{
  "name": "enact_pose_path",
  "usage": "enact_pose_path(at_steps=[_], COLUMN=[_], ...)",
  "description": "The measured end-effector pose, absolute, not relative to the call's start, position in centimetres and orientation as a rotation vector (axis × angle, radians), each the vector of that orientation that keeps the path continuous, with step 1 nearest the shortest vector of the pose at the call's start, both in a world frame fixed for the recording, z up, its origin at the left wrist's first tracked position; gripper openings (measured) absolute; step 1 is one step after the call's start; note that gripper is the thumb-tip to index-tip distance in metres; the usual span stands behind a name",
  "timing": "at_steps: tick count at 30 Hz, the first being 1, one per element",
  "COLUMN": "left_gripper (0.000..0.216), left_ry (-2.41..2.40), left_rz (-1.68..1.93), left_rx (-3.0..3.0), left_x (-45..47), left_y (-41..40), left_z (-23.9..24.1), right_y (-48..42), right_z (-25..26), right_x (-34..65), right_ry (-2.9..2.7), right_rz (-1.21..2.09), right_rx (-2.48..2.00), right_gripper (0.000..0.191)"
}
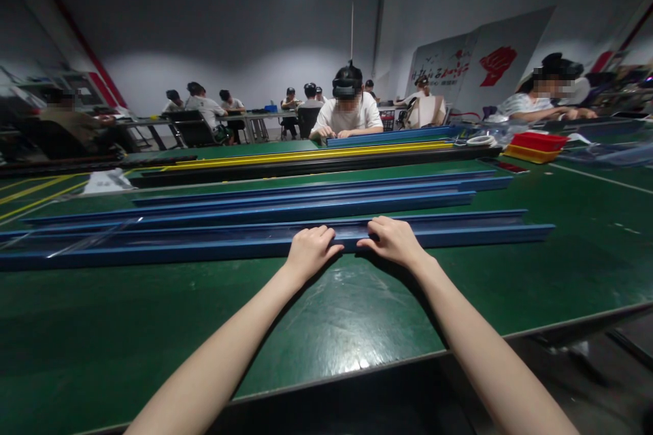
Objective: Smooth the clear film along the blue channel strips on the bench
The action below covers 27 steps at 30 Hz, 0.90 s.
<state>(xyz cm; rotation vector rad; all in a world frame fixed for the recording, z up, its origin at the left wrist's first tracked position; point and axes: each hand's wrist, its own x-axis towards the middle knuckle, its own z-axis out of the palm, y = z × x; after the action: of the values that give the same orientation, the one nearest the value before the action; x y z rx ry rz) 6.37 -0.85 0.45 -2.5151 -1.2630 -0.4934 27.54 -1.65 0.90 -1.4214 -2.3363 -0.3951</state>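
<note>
A long blue channel-shaped rail (204,240) lies across the green table in front of me. My left hand (312,249) is closed over its near wall, with the fingers curled over into the channel and the thumb along the front face. Just to the right, my right hand (392,239) grips the same rail in a like way, its thumb pointing at the left one. A short stretch of rail shows between the two thumbs. The fingertips inside the channel are hidden. Clear plastic film (96,236) lies over the rail's left part.
Behind lie another blue rail (408,202), black rails (316,164) and a yellow strip (306,153). Red and yellow bins (535,147) stand at the right beside a white coil (482,141). A co-worker (352,112) sits across the green table (316,326); other people work farther back.
</note>
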Motion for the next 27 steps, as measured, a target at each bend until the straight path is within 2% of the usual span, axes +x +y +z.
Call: enact_pose_path(at_steps=[27], left_gripper=[0.031], left_ry=[-1.298], left_rz=[-0.48], left_rx=[-2.534], left_x=[6.1], left_y=[-0.5], left_z=[0.3], right_y=[-2.5], right_z=[1.3], right_x=[31.7], right_ry=[-2.18], right_rz=[-0.345], right_rx=[-1.653], right_gripper=[0.034])
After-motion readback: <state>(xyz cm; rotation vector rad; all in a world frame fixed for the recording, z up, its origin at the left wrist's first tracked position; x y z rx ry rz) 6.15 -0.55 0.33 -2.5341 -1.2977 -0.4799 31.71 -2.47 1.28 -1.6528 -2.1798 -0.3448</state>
